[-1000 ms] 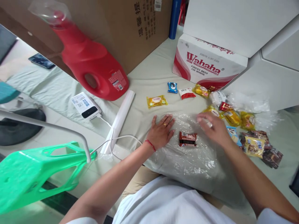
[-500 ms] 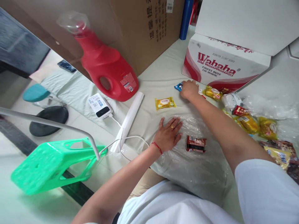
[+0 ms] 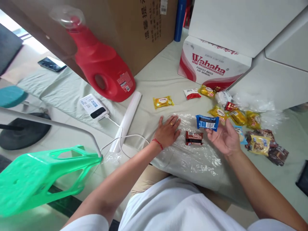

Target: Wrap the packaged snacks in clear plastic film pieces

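Note:
My left hand (image 3: 167,131) lies flat with fingers spread on the edge of a clear plastic bag (image 3: 192,160) spread over the table. My right hand (image 3: 225,138) is turned palm up above the bag and holds a blue snack packet (image 3: 207,122) at its fingertips. A dark red-brown snack packet (image 3: 193,137) lies on the bag between my two hands. A yellow packet (image 3: 163,102) and a red-and-white packet (image 3: 192,94) lie further back on the cloth.
A heap of yellow, red and brown snack packets (image 3: 250,131) lies at the right. Behind stand a Wahaha carton (image 3: 211,69), a red detergent jug (image 3: 101,69) and a brown cardboard box (image 3: 134,29). A power bank (image 3: 93,107) with a white cable, a white tube (image 3: 126,120) and a green stool (image 3: 40,175) are at the left.
My right hand reached to the back, took the blue packet from beside the red-and-white one, and brought it back over the bag. My left hand stayed put.

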Available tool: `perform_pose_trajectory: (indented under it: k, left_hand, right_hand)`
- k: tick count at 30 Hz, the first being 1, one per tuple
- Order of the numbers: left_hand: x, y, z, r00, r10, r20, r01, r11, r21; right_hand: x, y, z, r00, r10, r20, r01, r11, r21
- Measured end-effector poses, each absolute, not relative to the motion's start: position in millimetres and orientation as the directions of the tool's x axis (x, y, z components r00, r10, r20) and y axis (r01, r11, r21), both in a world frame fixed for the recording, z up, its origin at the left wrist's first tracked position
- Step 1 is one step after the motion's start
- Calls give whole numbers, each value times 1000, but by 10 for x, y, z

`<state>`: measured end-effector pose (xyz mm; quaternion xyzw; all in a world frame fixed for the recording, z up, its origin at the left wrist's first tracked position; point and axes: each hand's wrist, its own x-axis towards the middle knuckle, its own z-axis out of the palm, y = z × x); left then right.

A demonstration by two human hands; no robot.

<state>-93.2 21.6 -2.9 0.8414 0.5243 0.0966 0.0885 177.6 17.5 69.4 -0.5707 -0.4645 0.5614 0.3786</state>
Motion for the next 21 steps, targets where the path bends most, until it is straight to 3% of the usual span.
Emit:
perform_pose_trajectory:
  k: [6,10,13,18,21]
  left_hand:
    - [-905,204,-20,425,902,78,872,-431,231]
    - [-894,198,-16,425,902,81,875,-432,218]
    - [-892,198,-19,418,905,85,880,-426,208]
    - [-891,198,-14,413,907,86,886,-422,193]
    - [-893,197,-9,413,907,82,887,-421,190]
  right_hand:
    - [1850,26,515,22,943,-333,131,-333,-934]
    - [1895,225,483,66,984,-163,430,-175,-886]
    - [1874,379,578,-107,994,-33,682,49,-729]
    - [1603,403,642,-329,913,-243,899,224,-375]
    - [1579,373,571,-347,906,-241,902,251,-352]
